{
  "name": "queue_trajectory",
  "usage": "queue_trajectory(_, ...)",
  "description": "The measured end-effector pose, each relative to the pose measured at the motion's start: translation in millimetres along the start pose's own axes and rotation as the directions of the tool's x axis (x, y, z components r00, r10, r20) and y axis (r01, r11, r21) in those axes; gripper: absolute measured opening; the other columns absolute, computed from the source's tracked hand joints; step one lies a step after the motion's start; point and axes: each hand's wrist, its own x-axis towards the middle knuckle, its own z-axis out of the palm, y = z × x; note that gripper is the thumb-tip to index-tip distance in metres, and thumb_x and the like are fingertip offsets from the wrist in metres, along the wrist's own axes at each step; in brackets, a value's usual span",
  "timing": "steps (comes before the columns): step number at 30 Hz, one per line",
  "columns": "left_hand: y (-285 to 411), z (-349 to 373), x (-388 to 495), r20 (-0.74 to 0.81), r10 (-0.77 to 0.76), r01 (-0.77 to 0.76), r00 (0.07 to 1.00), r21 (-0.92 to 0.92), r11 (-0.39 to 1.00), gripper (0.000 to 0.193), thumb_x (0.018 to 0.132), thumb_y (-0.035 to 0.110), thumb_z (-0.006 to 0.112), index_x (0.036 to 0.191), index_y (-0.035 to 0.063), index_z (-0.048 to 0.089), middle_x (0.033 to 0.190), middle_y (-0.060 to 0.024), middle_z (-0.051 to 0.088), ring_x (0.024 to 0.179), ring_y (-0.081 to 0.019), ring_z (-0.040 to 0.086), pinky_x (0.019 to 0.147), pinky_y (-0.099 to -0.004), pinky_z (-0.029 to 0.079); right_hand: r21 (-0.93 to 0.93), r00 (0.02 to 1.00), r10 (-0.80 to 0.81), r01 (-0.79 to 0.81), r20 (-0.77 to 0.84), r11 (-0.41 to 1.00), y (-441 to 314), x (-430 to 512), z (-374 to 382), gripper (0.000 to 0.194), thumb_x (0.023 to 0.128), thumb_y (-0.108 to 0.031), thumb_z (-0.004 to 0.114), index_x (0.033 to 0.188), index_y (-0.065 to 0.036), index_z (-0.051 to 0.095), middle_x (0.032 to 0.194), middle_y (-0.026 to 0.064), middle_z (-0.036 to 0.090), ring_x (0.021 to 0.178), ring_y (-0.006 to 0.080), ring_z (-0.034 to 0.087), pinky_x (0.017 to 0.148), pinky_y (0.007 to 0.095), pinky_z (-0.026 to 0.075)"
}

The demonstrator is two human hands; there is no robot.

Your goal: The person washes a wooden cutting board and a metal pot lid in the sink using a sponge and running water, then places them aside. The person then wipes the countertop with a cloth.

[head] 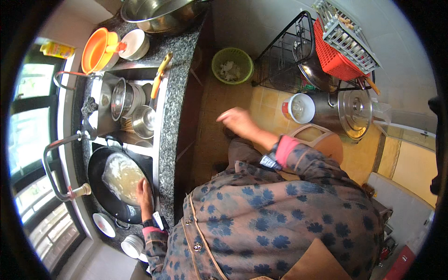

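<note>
My left hand [142, 195] is at the inner side of a black wok [96, 178], close to the edge of cloudy liquid [122, 176] pooled in it. Its fingers point into the wok, and their undersides are hidden. My right hand [238, 121] hangs over the tiled floor, away from the counter, with its fingers bent and slightly blurred. No object shows in it. Ahead of the right hand, a green plastic basket [216, 71] on the floor holds pale scraps.
A sink holds metal bowls [143, 120] beside the wok. A yellow-handled utensil [161, 75] lies by the granite counter edge [168, 140]. A faucet [52, 175] arches near the wok. On my right stand a white bucket [306, 108], a plastic stool [325, 143] and a black wire rack [280, 45].
</note>
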Motion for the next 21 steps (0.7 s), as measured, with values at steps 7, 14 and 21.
queue_trajectory(7,-29.4,-16.5,-21.4,0.017,-0.096,0.092,0.995,0.181,0.979,0.027,0.098,0.020,0.056,0.116,-0.0003,0.061,0.100,-0.0089,0.066,0.094,-0.0151,0.060,0.083,-0.0302,0.049,0.850,0.239,0.842,-0.101,-0.483,0.516,194.2,-44.8,-268.2,0.045,0.098,-0.027,0.054,0.133,-0.002,0.043,0.125,0.0192,0.056,0.105,0.0366,0.064,0.080,0.0512,0.057)
queue_trajectory(14,-23.0,-18.4,-25.0,0.028,-0.045,0.022,0.999,0.541,0.841,0.026,0.096,0.016,0.052,0.113,0.0005,0.064,0.099,-0.0157,0.067,0.094,-0.0279,0.063,0.088,-0.0383,0.047,0.898,-0.091,0.894,-0.069,-0.438,0.434,248.8,-69.6,-350.9,0.065,0.093,-0.044,0.062,0.130,0.005,0.041,0.124,0.0174,0.052,0.099,0.0320,0.064,0.073,0.0526,0.060)
queue_trajectory(21,-34.2,-25.4,-9.8,0.016,-0.194,0.148,0.981,0.589,0.794,0.021,0.092,0.012,0.054,0.105,-0.0007,0.065,0.094,-0.0164,0.067,0.091,-0.0273,0.063,0.085,-0.0376,0.048,0.885,0.015,0.896,0.163,-0.444,0.436,235.0,-98.3,-363.7,0.039,0.103,-0.020,0.035,0.132,0.006,0.040,0.135,0.0171,0.047,0.119,0.0342,0.057,0.084,0.0552,0.058)
